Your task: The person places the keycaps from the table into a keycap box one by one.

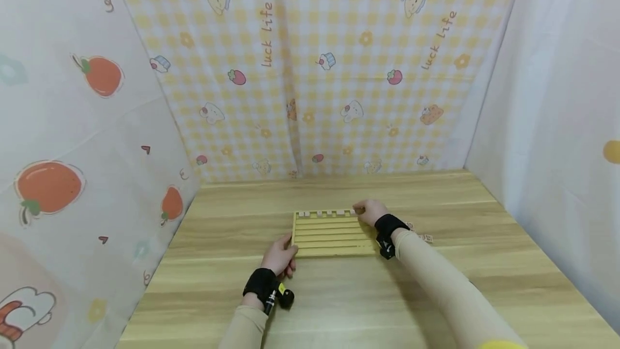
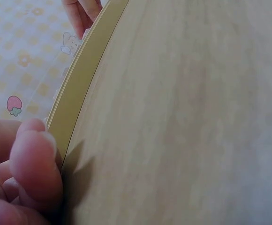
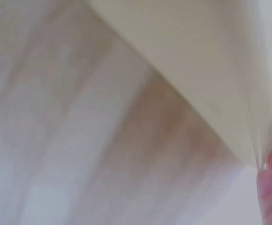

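A yellow ridged tray (image 1: 334, 233) with long parallel slots lies on the table. Its far slot holds several small pale tiles (image 1: 319, 214). At the near left corner my left hand (image 1: 280, 256) grips the tray, thumb on its rim; the left wrist view shows the fingertips (image 2: 35, 164) against the tray's yellow side (image 2: 82, 84). My right hand (image 1: 372, 212) is over the far right corner, its fingertips pinching a small pale tile at the end of the row. That tile is mostly hidden by the fingers. In the right wrist view, the tray's side (image 3: 187, 70) appears close and blurred.
Several loose tiles (image 1: 426, 238) lie on the wooden table (image 1: 218, 230) to the right of the tray, partly behind my right forearm. A patterned cloth (image 1: 334, 123) hangs at the table's back, with pale cloth walls on both sides.
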The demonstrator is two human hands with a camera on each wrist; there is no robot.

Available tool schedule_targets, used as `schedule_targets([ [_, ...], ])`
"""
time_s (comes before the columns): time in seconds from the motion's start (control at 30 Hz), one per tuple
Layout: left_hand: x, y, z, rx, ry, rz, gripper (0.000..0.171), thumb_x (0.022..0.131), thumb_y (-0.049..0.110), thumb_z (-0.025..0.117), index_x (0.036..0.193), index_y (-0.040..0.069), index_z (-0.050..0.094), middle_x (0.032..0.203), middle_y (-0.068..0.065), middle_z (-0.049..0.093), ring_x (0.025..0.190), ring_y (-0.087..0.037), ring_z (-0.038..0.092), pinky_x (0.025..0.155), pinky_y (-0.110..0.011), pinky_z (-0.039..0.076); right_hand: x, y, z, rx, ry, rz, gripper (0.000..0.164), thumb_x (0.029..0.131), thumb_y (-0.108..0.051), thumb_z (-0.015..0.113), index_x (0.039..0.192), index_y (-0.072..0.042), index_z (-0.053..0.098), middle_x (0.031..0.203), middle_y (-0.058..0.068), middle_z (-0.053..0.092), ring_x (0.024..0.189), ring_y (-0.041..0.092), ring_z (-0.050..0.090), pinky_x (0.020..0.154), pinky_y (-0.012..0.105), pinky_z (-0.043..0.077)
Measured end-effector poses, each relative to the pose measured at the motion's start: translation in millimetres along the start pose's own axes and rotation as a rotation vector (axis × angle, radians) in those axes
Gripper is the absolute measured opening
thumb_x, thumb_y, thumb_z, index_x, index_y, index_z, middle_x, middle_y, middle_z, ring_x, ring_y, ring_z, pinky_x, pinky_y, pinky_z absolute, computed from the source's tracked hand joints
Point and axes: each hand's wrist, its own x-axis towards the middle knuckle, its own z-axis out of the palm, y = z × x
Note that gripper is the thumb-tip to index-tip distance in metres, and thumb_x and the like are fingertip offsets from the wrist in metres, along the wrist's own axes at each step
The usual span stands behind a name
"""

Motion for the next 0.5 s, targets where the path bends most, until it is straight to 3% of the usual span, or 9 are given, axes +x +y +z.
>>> schedule_targets([
  [0.1, 2.1, 3.4, -2.4, 0.000, 0.002, -0.005, 0.060, 0.099, 0.022, 0.051, 0.153, 0.009, 0.028, 0.054, -0.003, 0.057, 0.037, -0.013, 0.052, 0.033, -0.023, 0.035, 3.4, 4.8, -6.8, 0.055, -0.011, -0.005, 0.037, 0.087, 0.006, 0.055, 0.123, 0.004, 0.064, 0.119, 0.021, 0.064, 0.111, 0.038, 0.058, 0.092, 0.047, 0.047],
  [0.27, 3.8, 5.0, -3.2, 0.010, 0.012, -0.002, 0.061, 0.098, 0.022, 0.052, 0.153, 0.008, 0.028, 0.054, -0.003, 0.057, 0.038, -0.013, 0.052, 0.033, -0.023, 0.035, 3.3, 12.6, -18.6, 0.090, 0.027, -0.031, 0.031, 0.096, 0.000, 0.049, 0.123, 0.006, 0.063, 0.121, 0.024, 0.061, 0.112, 0.040, 0.056, 0.093, 0.049, 0.046],
  [0.5, 1.6, 0.1, 3.0, 0.010, 0.020, -0.017, 0.061, 0.098, 0.022, 0.053, 0.153, 0.009, 0.029, 0.053, -0.003, 0.058, 0.037, -0.013, 0.052, 0.033, -0.023, 0.035, -16.8, 27.0, -42.1, -0.016, 0.028, 0.012, 0.027, 0.096, -0.007, 0.053, 0.114, 0.008, 0.066, 0.115, 0.024, 0.064, 0.105, 0.040, 0.059, 0.088, 0.049, 0.048],
])
